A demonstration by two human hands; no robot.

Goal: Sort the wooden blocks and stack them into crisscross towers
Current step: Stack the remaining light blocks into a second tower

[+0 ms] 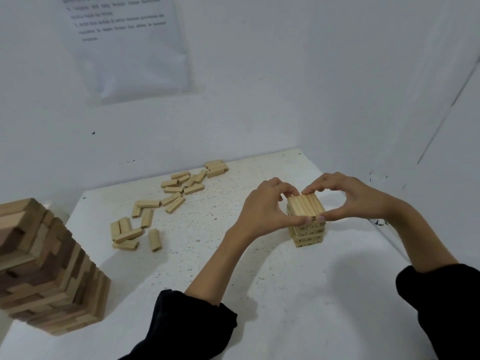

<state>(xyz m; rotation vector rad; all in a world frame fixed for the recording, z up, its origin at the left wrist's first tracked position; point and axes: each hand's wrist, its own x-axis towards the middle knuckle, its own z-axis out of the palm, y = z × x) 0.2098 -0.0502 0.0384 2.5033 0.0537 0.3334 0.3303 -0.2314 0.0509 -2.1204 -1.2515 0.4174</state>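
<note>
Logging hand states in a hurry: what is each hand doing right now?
Left hand: pinching the top layer of the small pale wooden block tower.
Right hand: pinching the same top layer.

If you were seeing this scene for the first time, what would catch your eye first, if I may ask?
First, the left hand and right hand pinch the top layer of a short pale wooden block tower, right of centre on the speckled white table. Next, a tall two-tone wooden block tower looms at the near left edge. Loose pale wooden blocks lie scattered behind it, toward the wall.
</note>
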